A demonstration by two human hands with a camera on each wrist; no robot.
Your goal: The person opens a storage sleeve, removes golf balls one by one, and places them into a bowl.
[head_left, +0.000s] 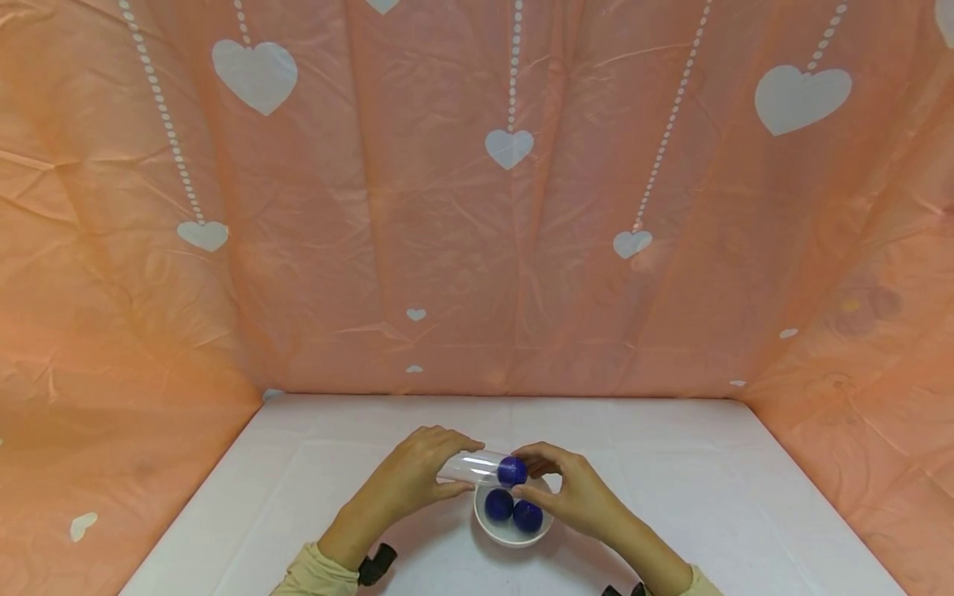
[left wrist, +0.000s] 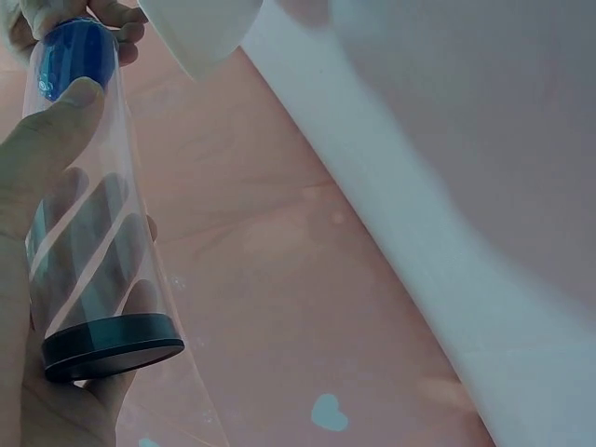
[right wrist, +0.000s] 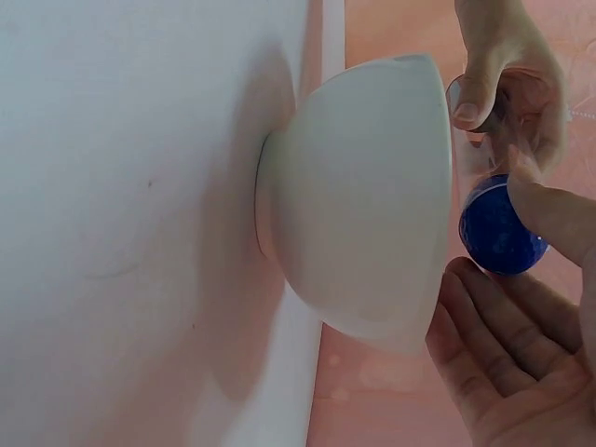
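Note:
My left hand [head_left: 417, 470] grips a clear plastic tube [head_left: 469, 468] with a black base [left wrist: 112, 346], thumb on one side and fingers round the other. The tube lies nearly sideways above a white bowl [head_left: 510, 540]. At its right end sits a shiny blue ball [head_left: 512, 471], partly inside the mouth. My right hand [head_left: 577, 492] pinches that ball between thumb and fingertips [right wrist: 463, 270], its other fingers spread below. Two more blue balls, a left one [head_left: 498, 504] and a right one [head_left: 527, 516], lie in the bowl.
The bowl stands on a white-covered table [head_left: 656, 463]. An orange sheet [head_left: 447, 248] with white hearts hangs behind and at both sides. Dark straps [head_left: 377, 564] are on the wrists near the front edge.

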